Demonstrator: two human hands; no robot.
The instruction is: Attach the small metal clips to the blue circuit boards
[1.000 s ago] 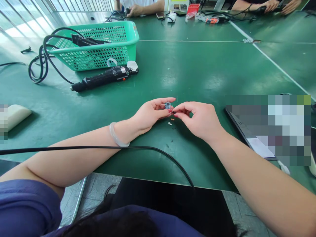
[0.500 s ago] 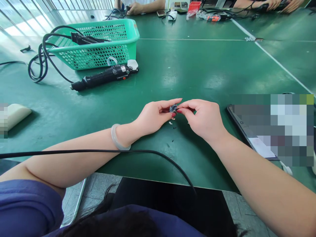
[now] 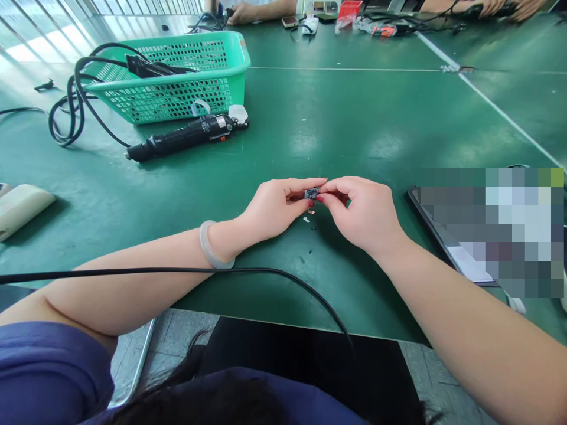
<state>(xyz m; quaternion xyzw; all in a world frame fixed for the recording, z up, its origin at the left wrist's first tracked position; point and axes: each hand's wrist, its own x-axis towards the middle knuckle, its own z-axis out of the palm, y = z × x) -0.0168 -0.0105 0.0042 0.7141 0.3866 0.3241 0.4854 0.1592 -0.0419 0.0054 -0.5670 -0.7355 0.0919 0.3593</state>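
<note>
A small dark part [image 3: 311, 193] with greyish detail is pinched between the thumb and fingers of my left hand [image 3: 277, 208], just above the green table [image 3: 283, 141]. From the right, my right hand [image 3: 361, 208] meets it with thumb and index finger pressed together at the part's edge. Whether those fingertips grip the part itself or a tiny piece of it is too small to tell. Tiny scraps [image 3: 306, 219], white and dark, lie on the table just below the hands.
Behind on the left are a green basket [image 3: 177, 94] with black cables and a black electric screwdriver [image 3: 186, 137]. A tablet-like object [image 3: 436, 230], partly pixelated, lies right. A black cable [image 3: 177, 270] crosses over my left forearm. Other people's hands [image 3: 243, 13] are across the table.
My right fingertips have shifted very slightly at the small part, which is turned a little. Both hands otherwise keep their places.
</note>
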